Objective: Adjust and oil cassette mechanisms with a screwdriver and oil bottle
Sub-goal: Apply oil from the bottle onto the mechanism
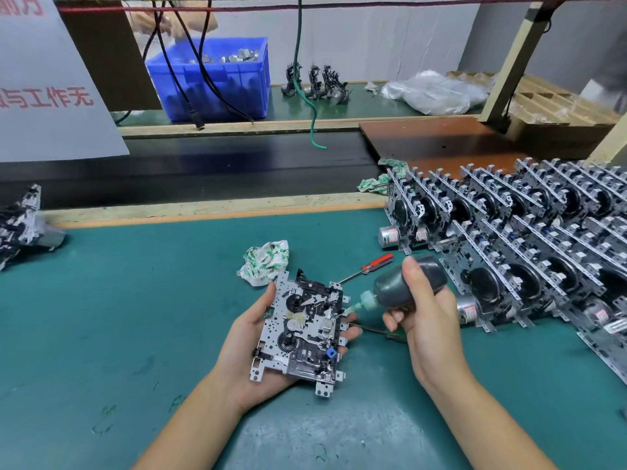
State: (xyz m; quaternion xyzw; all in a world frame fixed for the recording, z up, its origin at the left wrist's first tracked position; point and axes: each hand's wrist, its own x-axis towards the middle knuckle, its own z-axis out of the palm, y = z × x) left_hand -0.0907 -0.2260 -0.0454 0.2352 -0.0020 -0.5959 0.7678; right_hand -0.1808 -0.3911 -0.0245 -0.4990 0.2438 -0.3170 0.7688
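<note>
Two hands over the mat's point(135, 300) near edge: left hand point(258, 340) cradles the mechanism point(302, 330), fingers curled round its sides; right hand point(424, 320) grips the bottle point(403, 286), nozzle touching the mechanism's right edge. Red screwdriver point(368, 267) lies behind; stacked mechanisms point(529, 245) crowd the right edge.

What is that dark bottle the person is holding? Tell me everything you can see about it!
The oil bottle is a small, dark grey squeezy bottle that looks like soft plastic, with a pale green cap and thin nozzle. The right hand grips it, thumb on top. It lies tipped sideways, nozzle pointing left at the right edge of the cassette mechanism, which the left hand holds above the green mat.
</note>
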